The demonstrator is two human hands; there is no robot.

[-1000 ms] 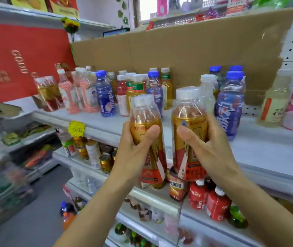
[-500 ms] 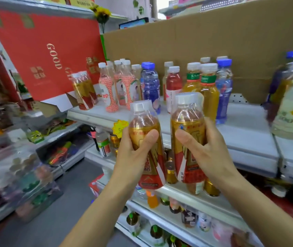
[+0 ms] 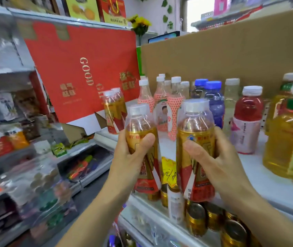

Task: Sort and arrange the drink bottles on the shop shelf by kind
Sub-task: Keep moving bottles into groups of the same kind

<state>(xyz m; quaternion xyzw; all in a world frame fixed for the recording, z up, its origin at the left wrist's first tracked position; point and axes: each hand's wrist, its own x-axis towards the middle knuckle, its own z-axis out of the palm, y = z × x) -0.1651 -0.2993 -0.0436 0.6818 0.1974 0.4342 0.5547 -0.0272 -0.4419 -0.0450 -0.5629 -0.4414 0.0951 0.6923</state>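
Left hand (image 3: 131,163) is wrapping its grip around the left gold bottle (image 3: 143,148), thumb lying across the front of the label. Right hand (image 3: 213,163) is wrapping its grip around the right gold bottle (image 3: 195,139) in the same way, thumb pressing on the label's front. Both bottles are standing upright, side by side and slightly apart, held in front of the white shelf (image 3: 259,177) edge. A yellow tag (image 3: 168,171) is showing between them, and gold cans (image 3: 195,220) are sitting on the tier below. On the shelf just beyond, netted bottles (image 3: 174,107) are standing in a cluster, with two matching gold bottles (image 3: 114,111) to their left at the shelf end. To the right are standing blue bottles (image 3: 213,100), then a red bottle (image 3: 247,120), then green-label tea bottles (image 3: 288,139) nearest the right edge. Farthest back, a cardboard sheet (image 3: 222,56) is lining the shelf, beside a red box (image 3: 81,72).
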